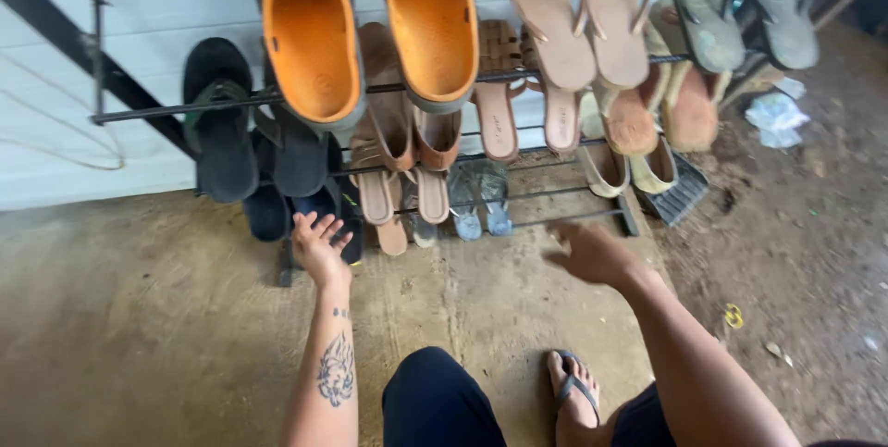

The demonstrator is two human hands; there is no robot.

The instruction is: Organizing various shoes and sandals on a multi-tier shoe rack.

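My left hand (317, 243) is stretched forward with fingers spread, empty, its fingertips close to a dark shoe (339, 209) on the lowest tier of a black metal shoe rack (166, 112). My right hand (592, 253) hovers open and empty above the concrete floor in front of the rack's right end, slightly blurred. The rack holds many pairs: two orange-lined clogs (313, 35) on top, tan flip-flops (573, 12), black sandals (220, 114), brown slides (398, 123) and grey-blue sandals (479, 199) lower down.
I am crouched, with my dark-clothed knee (435, 396) and a foot in a flip-flop (573, 391) at the bottom. A white board wall stands behind the rack. A black mat piece (680, 192) and crumpled white paper (775, 118) lie on the dirt at right.
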